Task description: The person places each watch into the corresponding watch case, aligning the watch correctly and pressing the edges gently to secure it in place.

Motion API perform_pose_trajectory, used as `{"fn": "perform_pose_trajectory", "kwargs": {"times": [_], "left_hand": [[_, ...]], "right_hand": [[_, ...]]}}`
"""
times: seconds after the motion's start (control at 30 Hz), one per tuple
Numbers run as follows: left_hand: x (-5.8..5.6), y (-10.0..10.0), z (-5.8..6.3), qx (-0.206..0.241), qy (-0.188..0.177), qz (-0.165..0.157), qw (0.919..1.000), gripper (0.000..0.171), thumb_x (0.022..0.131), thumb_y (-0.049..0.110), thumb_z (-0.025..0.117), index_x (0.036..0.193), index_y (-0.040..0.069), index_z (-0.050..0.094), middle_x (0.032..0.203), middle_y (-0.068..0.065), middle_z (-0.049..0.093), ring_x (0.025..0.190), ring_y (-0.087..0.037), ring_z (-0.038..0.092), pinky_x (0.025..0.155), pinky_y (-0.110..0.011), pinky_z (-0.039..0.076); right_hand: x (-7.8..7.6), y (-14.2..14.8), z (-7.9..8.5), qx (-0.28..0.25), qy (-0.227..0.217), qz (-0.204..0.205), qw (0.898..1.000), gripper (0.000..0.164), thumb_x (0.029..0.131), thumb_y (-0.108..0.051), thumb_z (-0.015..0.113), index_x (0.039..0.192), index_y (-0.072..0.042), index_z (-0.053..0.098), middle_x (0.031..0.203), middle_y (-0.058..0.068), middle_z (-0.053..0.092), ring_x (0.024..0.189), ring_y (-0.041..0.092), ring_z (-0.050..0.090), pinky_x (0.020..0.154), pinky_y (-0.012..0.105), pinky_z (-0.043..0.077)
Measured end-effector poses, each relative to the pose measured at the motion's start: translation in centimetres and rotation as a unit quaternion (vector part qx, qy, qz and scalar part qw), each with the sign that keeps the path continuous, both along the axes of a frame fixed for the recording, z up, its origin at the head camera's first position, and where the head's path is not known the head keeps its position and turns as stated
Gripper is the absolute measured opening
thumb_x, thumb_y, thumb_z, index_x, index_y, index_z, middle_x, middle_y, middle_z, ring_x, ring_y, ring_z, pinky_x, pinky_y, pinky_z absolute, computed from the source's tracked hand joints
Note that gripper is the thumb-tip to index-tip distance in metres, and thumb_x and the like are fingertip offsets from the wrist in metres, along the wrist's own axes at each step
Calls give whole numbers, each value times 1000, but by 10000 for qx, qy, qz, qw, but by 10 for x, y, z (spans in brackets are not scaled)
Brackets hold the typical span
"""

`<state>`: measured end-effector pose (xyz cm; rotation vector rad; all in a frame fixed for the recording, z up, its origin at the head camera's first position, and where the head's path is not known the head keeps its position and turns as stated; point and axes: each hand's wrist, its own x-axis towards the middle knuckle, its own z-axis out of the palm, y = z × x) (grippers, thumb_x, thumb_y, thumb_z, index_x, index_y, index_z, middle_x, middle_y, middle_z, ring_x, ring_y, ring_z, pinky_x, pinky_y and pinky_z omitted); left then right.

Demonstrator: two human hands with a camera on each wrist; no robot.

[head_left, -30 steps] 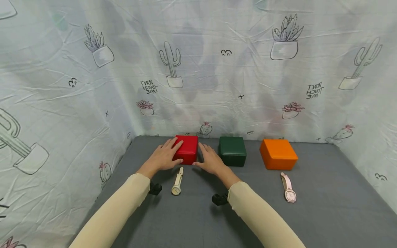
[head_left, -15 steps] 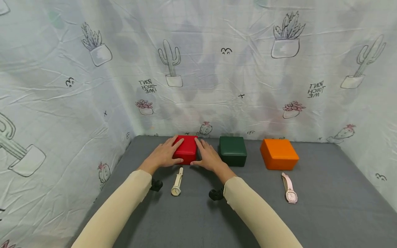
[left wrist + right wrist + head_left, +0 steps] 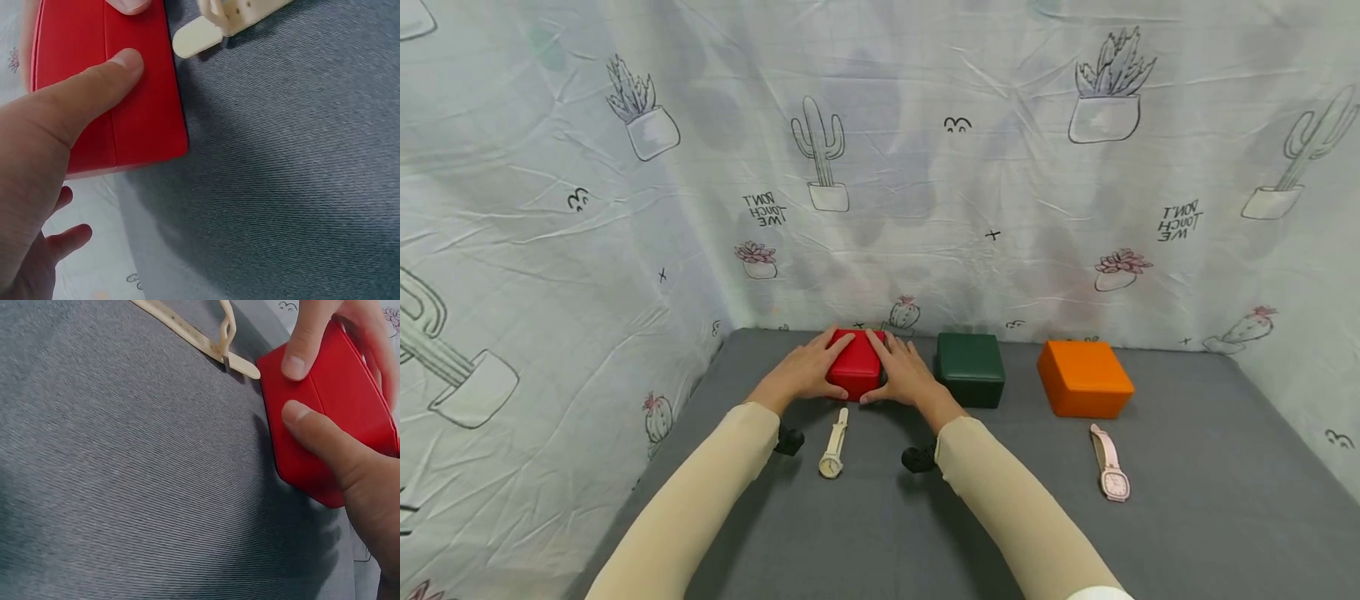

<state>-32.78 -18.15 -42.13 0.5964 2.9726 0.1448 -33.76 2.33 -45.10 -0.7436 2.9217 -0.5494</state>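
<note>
A closed red box [image 3: 859, 368] stands at the back of the grey table, with both hands around it. My left hand [image 3: 801, 371] grips its left side, and my right hand [image 3: 912, 377] grips its right side. In the left wrist view, the left thumb [image 3: 100, 84] presses the front face of the red box [image 3: 147, 125]. Both thumbs lie on that face in the right wrist view, close to the seam of the red box [image 3: 350, 394]. Just in front lies a cream watch [image 3: 835, 446], its strap [image 3: 194, 337] touched by neither hand.
To the right of the red box stands a green box [image 3: 970, 371], then an orange box [image 3: 1086, 379]. A pink watch [image 3: 1109, 465] lies before the orange one. Cactus-printed cloth [image 3: 910, 167] hangs behind and at the sides of the grey table [image 3: 880, 533].
My right hand has moved left from beside the red box onto its right side and front. The left hand has stayed on the box. The view has shifted slightly.
</note>
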Motion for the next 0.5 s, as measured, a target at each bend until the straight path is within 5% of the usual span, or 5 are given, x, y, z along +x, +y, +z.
{"fn": "perform_pose_trajectory", "kwargs": {"times": [0.23,0.5], "left_hand": [[-1,3,1,152,1,-98,9998,102,74,37,82,153,16,22,158,-12,22,132,-36,42,104,-53,44],[-6,2,7,40,60,-146,9999,98,73,41,83,151,19,28,153,-10,31,118,-36,54,102,-53,46]], "right_hand": [[-2,-1,2,108,-35,11,9999,116,71,-63,75,156,-32,3,162,16,14,148,35,20,122,50,12],[-4,-7,3,-147,-392,-196,9989,113,73,-52,79,156,-32,5,161,16,13,145,45,19,114,57,31]]}}
